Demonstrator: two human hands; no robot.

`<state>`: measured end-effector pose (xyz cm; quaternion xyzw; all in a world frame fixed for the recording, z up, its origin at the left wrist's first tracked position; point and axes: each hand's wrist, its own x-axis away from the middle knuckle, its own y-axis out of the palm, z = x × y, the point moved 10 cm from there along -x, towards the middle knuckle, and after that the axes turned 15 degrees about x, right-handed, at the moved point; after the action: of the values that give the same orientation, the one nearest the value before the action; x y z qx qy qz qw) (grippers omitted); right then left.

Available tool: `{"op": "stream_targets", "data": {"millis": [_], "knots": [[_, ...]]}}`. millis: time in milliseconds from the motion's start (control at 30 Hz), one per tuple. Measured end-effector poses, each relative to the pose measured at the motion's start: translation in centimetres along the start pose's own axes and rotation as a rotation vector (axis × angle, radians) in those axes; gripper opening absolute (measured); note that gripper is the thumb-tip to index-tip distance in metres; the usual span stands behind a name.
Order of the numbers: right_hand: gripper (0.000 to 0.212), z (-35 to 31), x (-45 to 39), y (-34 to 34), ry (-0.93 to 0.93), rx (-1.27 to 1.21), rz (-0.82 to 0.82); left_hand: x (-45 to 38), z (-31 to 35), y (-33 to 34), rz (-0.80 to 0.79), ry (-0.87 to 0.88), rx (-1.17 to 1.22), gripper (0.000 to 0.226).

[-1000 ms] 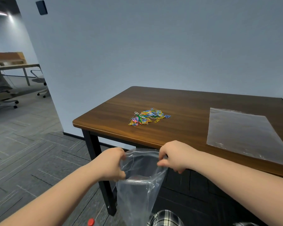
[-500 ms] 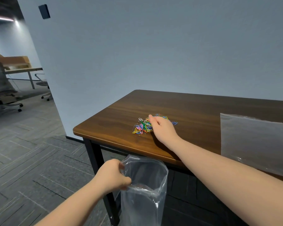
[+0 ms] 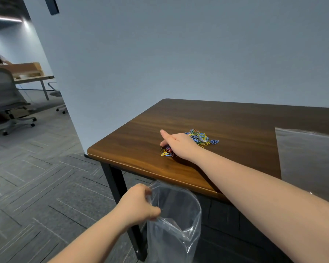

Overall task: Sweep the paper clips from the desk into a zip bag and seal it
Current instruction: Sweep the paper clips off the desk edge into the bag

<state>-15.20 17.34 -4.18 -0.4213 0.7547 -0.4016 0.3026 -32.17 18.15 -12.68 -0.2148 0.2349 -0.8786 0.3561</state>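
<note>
A pile of coloured paper clips (image 3: 199, 138) lies on the dark wooden desk (image 3: 235, 118), near its front left corner. My right hand (image 3: 179, 144) rests on the left part of the pile, fingers curled down over some clips, thumb sticking up. My left hand (image 3: 139, 204) pinches the rim of a clear zip bag (image 3: 176, 221), which hangs with its mouth wide open just below the desk's front edge.
A second clear plastic bag (image 3: 310, 164) lies flat on the desk at the right. A grey wall stands behind the desk. A black desk leg (image 3: 120, 188) drops beside the hanging bag. At far left are office chairs (image 3: 6, 99) and another table.
My right hand let go of the bag's rim, reached onto the desk and now covers the left side of the clip pile. The left hand alone keeps the bag open below the edge.
</note>
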Motion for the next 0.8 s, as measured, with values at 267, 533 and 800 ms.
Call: {"op": "stream_targets", "data": {"millis": [267, 533, 800], "knots": [[0.053, 0.4, 1.5, -1.4, -0.031, -0.183, 0.118, -0.6, -0.1, 0.3, 0.007, 0.02, 0.088, 0.079], [0.06, -0.9, 1.1, 0.5, -0.021, -0.101, -0.075, -0.7, 0.4, 0.1, -0.025, 0.042, 0.097, 0.079], [0.052, -0.9, 2.4, -0.8, -0.069, -0.176, 0.041, -1.1, 0.4, -0.5, -0.022, 0.035, 0.155, 0.077]]}}
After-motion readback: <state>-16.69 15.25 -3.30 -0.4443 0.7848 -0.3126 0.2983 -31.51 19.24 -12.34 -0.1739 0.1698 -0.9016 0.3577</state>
